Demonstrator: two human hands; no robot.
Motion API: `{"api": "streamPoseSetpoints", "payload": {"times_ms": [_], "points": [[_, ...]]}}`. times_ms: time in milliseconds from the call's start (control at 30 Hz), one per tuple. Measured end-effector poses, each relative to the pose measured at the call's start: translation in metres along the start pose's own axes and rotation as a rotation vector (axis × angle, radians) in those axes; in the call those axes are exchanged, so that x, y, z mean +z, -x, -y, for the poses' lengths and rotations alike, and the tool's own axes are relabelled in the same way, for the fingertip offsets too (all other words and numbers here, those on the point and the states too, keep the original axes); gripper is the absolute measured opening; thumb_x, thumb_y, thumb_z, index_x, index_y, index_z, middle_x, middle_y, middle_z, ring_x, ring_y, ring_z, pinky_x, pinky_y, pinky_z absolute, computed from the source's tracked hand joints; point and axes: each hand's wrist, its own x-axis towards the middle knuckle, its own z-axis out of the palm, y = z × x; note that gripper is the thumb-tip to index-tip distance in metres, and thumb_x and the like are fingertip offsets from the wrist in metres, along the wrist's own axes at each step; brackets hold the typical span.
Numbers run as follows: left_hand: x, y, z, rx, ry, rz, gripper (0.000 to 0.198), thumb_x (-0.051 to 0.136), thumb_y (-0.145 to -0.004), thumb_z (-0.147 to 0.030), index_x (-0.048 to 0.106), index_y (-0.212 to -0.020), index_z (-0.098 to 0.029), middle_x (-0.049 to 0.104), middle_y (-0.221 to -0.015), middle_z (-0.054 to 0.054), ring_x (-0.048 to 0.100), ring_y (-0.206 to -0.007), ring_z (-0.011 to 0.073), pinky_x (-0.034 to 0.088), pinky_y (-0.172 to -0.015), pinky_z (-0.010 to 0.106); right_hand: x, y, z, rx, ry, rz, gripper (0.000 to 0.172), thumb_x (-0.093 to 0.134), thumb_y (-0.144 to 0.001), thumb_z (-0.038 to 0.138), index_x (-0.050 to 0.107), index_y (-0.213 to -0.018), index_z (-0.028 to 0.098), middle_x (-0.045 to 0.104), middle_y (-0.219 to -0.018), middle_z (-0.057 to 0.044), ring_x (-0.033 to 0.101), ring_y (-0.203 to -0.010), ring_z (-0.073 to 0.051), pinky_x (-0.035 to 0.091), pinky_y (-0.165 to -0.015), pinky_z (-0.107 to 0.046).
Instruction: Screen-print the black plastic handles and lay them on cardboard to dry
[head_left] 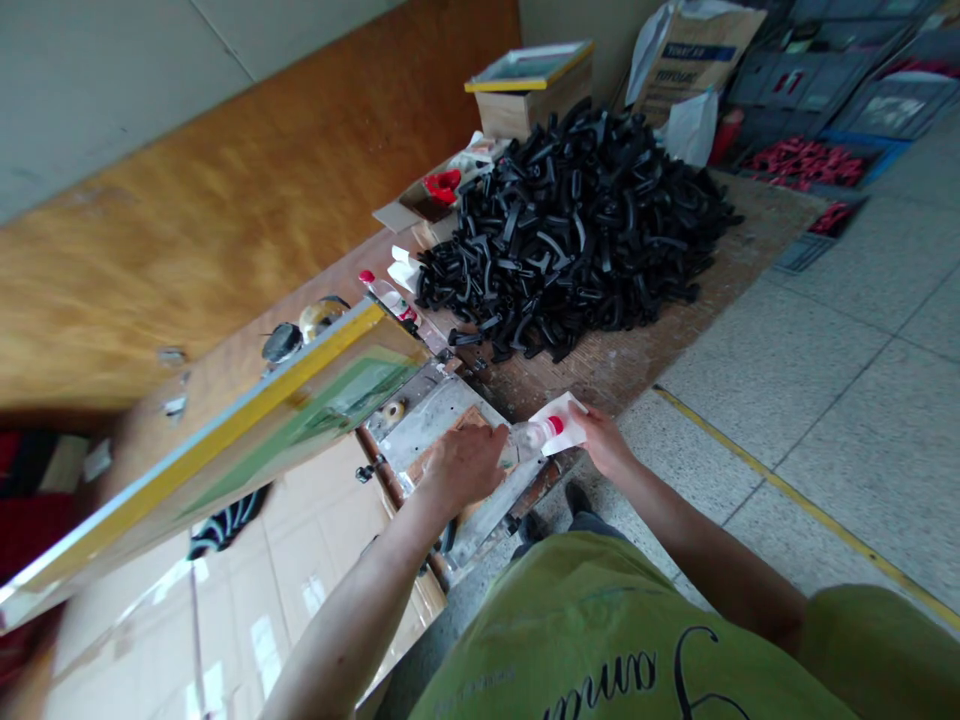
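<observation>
My left hand (472, 462) is closed around a clear plastic bottle (529, 434) with a red cap. The bottle lies tilted sideways, its cap pointing right over a white sheet of paper or cloth (568, 432). My right hand (602, 437) pinches that white sheet at its right edge, close to the cap. Below my left hand is a metal plate (480, 535) with a brown patch on it. Hinged up at the left, a yellow-edged screen frame (300, 375) with a green mesh area stands tilted. My left palm hides part of the bottle.
A large heap of black curved plastic parts (562, 240) covers the bench behind. Another bottle (390, 297) with a red cap lies by the frame's far corner. Cardboard (300, 560) covers the bench at left. Grey crates (814, 80) stand at the far right, near red parts (810, 163).
</observation>
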Motion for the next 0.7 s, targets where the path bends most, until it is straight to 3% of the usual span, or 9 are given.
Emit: {"api": "streamPoseSetpoints", "payload": {"times_ms": [133,367,533,700], "points": [[0.01,0.012,0.01,-0.015,0.043,-0.002,0.042,0.065,-0.082,-0.037,0.059,-0.121,-0.022,0.069,-0.109,0.012,0.065,-0.107,0.0318,0.052,-0.083,0.04,0.005,0.004,0.009,0.033,-0.099,0.034,0.051,0.083,-0.058,0.06,0.073,-0.089,0.02,0.076,-0.085,-0.005,0.07,-0.079,-0.023,0.055,-0.067,-0.033],[0.057,0.046,0.047,-0.096,0.518,-0.134,0.066,0.073,-0.073,-0.04,0.052,-0.134,-0.025,0.069,-0.117,0.008,0.066,-0.108,0.028,0.049,-0.095,0.037,0.02,0.021,0.026,0.0,-0.117,0.126,0.045,0.081,-0.066,0.056,0.073,-0.094,0.022,0.077,-0.096,-0.006,0.071,-0.093,-0.026,0.058,-0.08,-0.038],[0.095,0.097,0.079,-0.16,0.938,-0.222,0.069,0.077,-0.064,-0.03,0.055,-0.128,-0.02,0.069,-0.118,0.006,0.066,-0.104,0.0236,0.052,-0.093,0.034,0.03,0.025,0.029,-0.004,-0.076,0.123,0.043,0.083,-0.065,0.053,0.073,-0.095,0.024,0.077,-0.096,-0.005,0.072,-0.094,-0.028,0.059,-0.081,-0.041],[0.139,0.159,0.131,-0.468,1.252,-0.275,0.048,0.078,-0.063,-0.037,0.065,-0.103,-0.015,0.074,-0.096,0.007,0.068,-0.088,0.0251,0.056,-0.085,0.038,0.036,0.023,0.019,0.004,-0.021,0.09,0.039,0.084,-0.066,0.049,0.075,-0.093,0.023,0.077,-0.097,-0.007,0.073,-0.092,-0.026,0.061,-0.078,-0.035]]}}
